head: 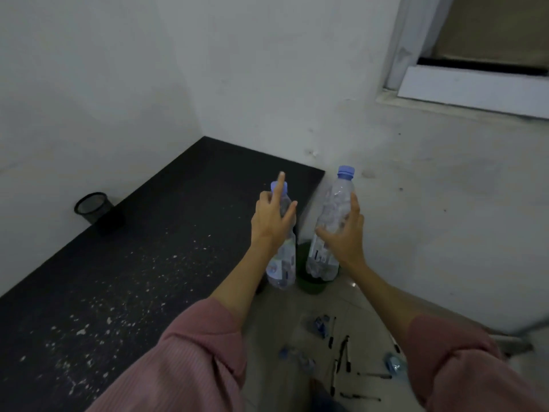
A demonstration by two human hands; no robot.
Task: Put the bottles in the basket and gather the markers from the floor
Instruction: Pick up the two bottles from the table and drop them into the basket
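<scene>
We hold two bottles above the green basket [312, 285]: our left hand [271, 221] grips the left bottle [282, 263], forefinger raised; our right hand [344, 233] wraps the right bottle [332, 209]. Markers [344, 352] lie at five o'clock. A black mesh cup [95, 208] stands at nine.

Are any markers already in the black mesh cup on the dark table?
No, the mesh cup looks empty, and the markers lie scattered on the floor.

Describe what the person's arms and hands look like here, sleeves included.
Both hands, left hand and right hand, are bare: no gloves, rings or watch visible. Each arm wears a loose pink ribbed-knit sleeve, the left sleeve and right sleeve, pushed up so the forearms show.
</scene>
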